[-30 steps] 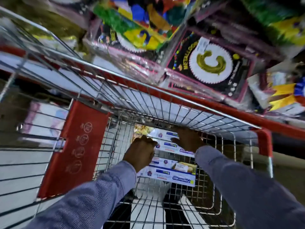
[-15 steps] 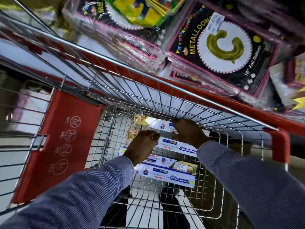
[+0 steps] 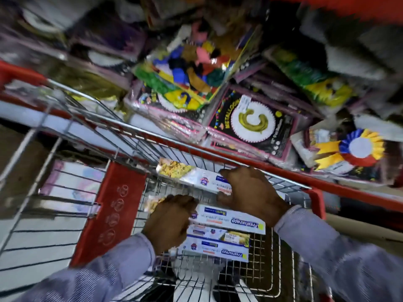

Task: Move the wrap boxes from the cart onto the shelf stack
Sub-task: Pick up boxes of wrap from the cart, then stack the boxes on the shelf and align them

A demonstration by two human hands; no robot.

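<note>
Long white-and-blue wrap boxes lie in the wire cart (image 3: 281, 253). My right hand (image 3: 248, 192) is closed around one wrap box (image 3: 187, 173), lifted to about the height of the cart's upper rail. My left hand (image 3: 170, 221) grips the left end of another wrap box (image 3: 231, 219), which lies on top of two more boxes (image 3: 218, 245) on the cart's bottom. Both sleeves are grey-blue. The picture is blurred by motion.
The cart has a red plastic flap (image 3: 111, 212) on its left and a red rim (image 3: 316, 182) at the far side. Beyond it hang packets of foil balloons (image 3: 253, 125), colourful party goods (image 3: 192, 73) and a rosette (image 3: 359, 147). Floor tiles show beneath the wire.
My right hand has raised its wrap box up from the pile to the cart's upper rail. My left hand stays low on the pile. The view has tilted upward toward the hanging packets.
</note>
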